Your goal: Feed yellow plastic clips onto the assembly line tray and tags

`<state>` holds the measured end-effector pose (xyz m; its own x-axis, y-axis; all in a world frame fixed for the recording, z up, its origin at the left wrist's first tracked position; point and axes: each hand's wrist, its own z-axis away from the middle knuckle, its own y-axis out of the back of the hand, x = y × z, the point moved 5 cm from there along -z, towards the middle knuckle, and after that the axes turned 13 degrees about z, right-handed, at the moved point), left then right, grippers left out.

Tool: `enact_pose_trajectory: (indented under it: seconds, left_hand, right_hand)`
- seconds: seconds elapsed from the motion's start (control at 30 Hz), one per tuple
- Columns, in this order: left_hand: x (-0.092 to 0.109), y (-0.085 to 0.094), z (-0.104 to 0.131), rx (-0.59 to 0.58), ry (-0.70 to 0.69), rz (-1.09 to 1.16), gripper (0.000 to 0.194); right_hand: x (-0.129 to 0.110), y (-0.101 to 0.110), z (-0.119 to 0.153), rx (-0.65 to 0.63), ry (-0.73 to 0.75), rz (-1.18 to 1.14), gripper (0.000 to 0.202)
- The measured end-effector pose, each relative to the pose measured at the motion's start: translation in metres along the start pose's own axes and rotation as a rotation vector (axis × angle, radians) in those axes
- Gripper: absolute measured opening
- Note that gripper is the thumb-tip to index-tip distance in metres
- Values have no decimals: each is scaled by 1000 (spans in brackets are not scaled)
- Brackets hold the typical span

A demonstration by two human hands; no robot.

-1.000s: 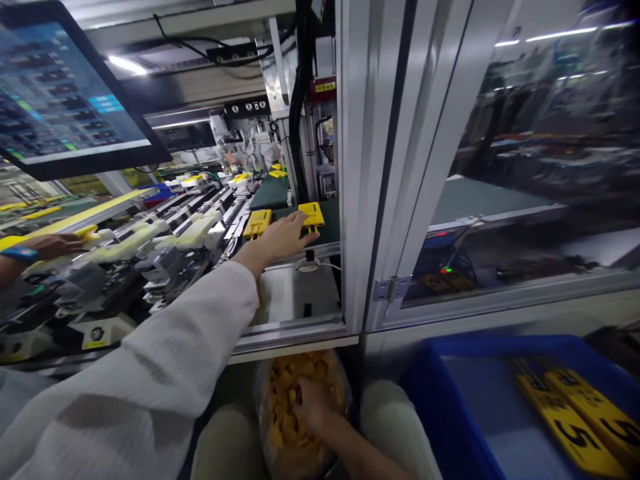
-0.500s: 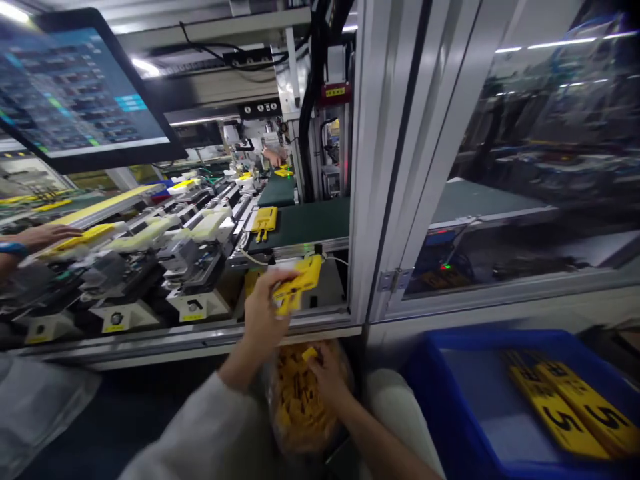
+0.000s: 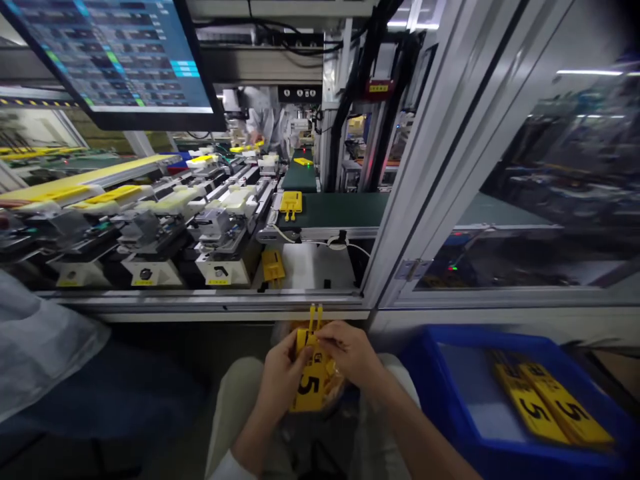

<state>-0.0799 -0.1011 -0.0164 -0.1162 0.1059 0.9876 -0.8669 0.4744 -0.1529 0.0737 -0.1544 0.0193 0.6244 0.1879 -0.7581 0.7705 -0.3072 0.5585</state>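
My left hand (image 3: 281, 368) is closed on the left edge of a yellow plate (image 3: 309, 393) with a black 5 on it. Two thin yellow prongs (image 3: 315, 317) stick up from the plate's top end. At that end, just below the prongs, my right hand (image 3: 350, 352) has thumb and fingertips pinched together; whatever they grip is hidden. Behind and under the plate, partly covered, is a clear bag of small yellow pieces (image 3: 332, 385) between my knees.
A blue bin (image 3: 453, 400) at right holds several yellow plates (image 3: 560, 407) marked 5. One yellow plate (image 3: 273, 265) lies on the bench shelf, another (image 3: 291, 203) on the green belt (image 3: 345, 208). Machine fixtures (image 3: 220, 230) line the left. A co-worker's sleeve (image 3: 45, 347) is at far left.
My left hand has brought the yellow plate down from over the bench edge to above my lap. My right hand has come up out of the bag to the plate's top end.
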Motion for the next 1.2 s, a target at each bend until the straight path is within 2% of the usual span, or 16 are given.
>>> enact_pose_trajectory:
  seconds: [0.1,0.23,0.3,0.43,0.53,0.7,0.87,0.97,1.1,1.17,1.2]
  left_hand:
    - [8,4,4,-37,-16,-20,35]
    - [11,7,7,-18,-20,33,37]
    - [11,5,7,20,-21,106,40]
    - [12,-3,2,63,-27,243,39]
    - [11,-6,-2,50,-16,249,37]
    - [2,-2,-6,9,-22,115,40]
    - [-1,-5,-8,29,-52,75,38]
    - [4,-13,-11,130,-69,139,34]
    - [15,-17,-21,264,-156,219,34]
    - [26,-12,-30,257,-217,155,32]
    - [34,-9,-36,212,-245,87,30]
  right_hand:
    - [-10,0,-4,-12,41,83,17]
    - [-11,-6,-5,101,-16,81,14]
    - [-6,-15,-3,156,-143,-127,14]
    - [3,-51,2,85,-425,-768,30]
    - [5,-61,3,102,-517,-903,28]
    - [12,-56,1,174,-574,-906,22]
    - [20,-58,1,98,-501,-882,24]
    - [17,-56,-3,81,-433,-727,25]
    - [0,-44,-17,189,-344,-416,27]
    - [-9,-36,-25,247,-327,-364,29]
    - [-11,-31,-29,268,-317,-357,30]
